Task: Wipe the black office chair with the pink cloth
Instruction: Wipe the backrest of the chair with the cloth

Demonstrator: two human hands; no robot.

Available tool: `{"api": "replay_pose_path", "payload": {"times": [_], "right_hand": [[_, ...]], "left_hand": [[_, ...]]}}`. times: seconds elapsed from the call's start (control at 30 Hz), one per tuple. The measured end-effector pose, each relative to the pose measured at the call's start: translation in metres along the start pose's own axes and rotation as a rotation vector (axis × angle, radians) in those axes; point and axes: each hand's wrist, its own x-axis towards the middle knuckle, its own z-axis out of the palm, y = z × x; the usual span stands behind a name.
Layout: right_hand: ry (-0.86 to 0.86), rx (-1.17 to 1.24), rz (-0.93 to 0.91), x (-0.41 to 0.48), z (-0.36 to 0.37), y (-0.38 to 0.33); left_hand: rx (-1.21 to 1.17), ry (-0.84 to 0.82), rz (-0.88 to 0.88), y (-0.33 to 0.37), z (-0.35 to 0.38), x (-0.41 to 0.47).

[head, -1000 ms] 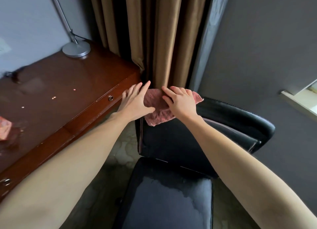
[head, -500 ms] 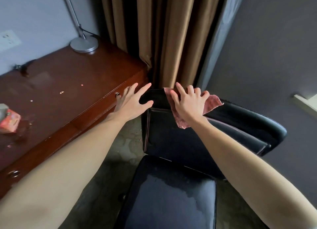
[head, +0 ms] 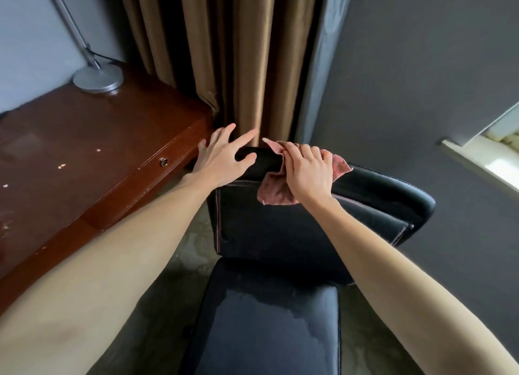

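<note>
Up top on the chair [head: 280, 234], the right hand [head: 307, 172] is gripping the cloth [head: 273, 190], open left hand [head: 222, 157] alongside; firm overlapping strokes should help.

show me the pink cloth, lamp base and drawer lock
pink cloth [head: 273, 192], head view, hanging lower fold
lamp base [head: 98, 78], head view, flat round top
drawer lock [head: 163, 162], head view, metal face
</note>
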Motion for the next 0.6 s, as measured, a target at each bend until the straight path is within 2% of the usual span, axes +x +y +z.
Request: {"api": "replay_pose_path", "payload": {"times": [0.13,0.27,0.43,0.6], "right_hand": [[0.076,-0.036,0.136,-0.028,-0.019,0.075],[0.064,-0.021,0.306,-0.053,-0.037,0.124],[0.057,-0.004,0.470,-0.036,-0.027,0.093],[0.109,0.014,0.381,-0.020,-0.012,0.047]], "left_hand": [[0.039,-0.078,0.116,0.035,0.012,0.016],[0.092,-0.135,0.116,0.064,0.022,0.030],[0.195,-0.212,-0.026,0.070,0.029,0.039],[0.180,-0.225,-0.051,0.062,0.026,0.038]]}}
